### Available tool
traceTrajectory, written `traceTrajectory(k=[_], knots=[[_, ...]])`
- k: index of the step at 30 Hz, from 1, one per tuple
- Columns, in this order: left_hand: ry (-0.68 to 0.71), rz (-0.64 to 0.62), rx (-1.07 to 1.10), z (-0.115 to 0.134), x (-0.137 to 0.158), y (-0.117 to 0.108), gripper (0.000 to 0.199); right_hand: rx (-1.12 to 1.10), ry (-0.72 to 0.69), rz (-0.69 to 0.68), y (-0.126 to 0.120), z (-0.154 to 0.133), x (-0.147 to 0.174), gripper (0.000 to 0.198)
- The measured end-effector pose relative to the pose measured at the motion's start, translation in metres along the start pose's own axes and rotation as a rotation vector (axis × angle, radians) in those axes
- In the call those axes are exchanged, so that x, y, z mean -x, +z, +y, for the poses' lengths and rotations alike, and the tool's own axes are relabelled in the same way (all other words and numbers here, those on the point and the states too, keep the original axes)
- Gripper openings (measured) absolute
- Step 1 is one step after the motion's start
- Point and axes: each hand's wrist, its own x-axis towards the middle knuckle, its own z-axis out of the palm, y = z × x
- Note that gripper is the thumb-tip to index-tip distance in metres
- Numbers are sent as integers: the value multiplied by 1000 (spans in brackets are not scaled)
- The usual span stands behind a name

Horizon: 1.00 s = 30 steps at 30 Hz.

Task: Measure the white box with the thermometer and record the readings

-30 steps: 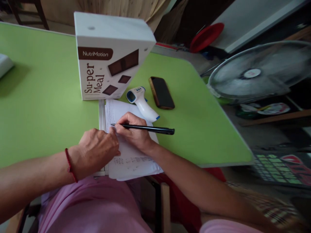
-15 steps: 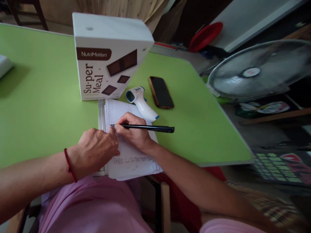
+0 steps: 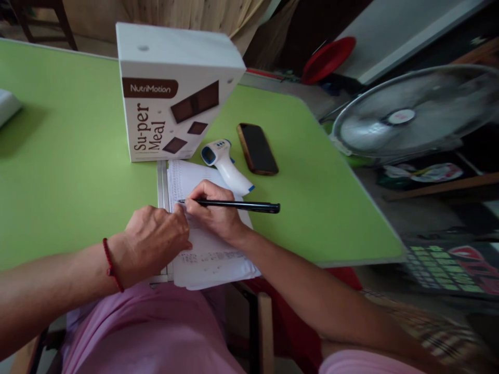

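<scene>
My right hand [image 3: 216, 213] is closed around a black pen [image 3: 249, 206], its tip touching the page near the left edge. Under both hands lies a stack of white paper sheets [image 3: 212, 270] with rows of small handwriting, along a metal strip [image 3: 162, 184]. My left hand [image 3: 158, 236], with a red bracelet [image 3: 111, 265] on its wrist, rests on the sheets, its index finger beside the pen tip. Nothing is seen in its grasp; its other fingers are partly hidden. A white and blue infrared thermometer [image 3: 230, 166] lies across the top right of the sheets.
A large white NutriMotion box [image 3: 152, 119] stands beyond the paper on the green table [image 3: 78, 197]. A phone [image 3: 257, 148] lies right of the thermometer. A fan [image 3: 401, 117] stands past the table's right edge, near a red basin [image 3: 329, 59].
The pen tip has shifted very slightly to the right along the page. Otherwise the hands and objects stay in place, with only a tiny shift of the view.
</scene>
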Motion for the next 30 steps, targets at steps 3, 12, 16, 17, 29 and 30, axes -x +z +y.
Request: traceTrajectory(k=[3, 12, 16, 17, 29, 30], knots=[[7, 13, -4, 0, 0, 1, 62, -1, -10, 6, -1, 0, 0, 12], [0, 12, 0, 0, -1, 2, 59, 28, -2, 24, 0, -1, 0, 12], [-4, 14, 0, -1, 0, 2, 62, 19, -15, 49, -1, 0, 0, 13], [-9, 16, -4, -1, 0, 3, 63, 22, -15, 56, -2, 0, 0, 13], [-2, 25, 9, 0, 1, 0, 55, 28, -19, 38, -1, -1, 0, 13], [-4, 32, 11, 0, 2, -1, 53, 27, -21, 35, -2, -1, 0, 13]])
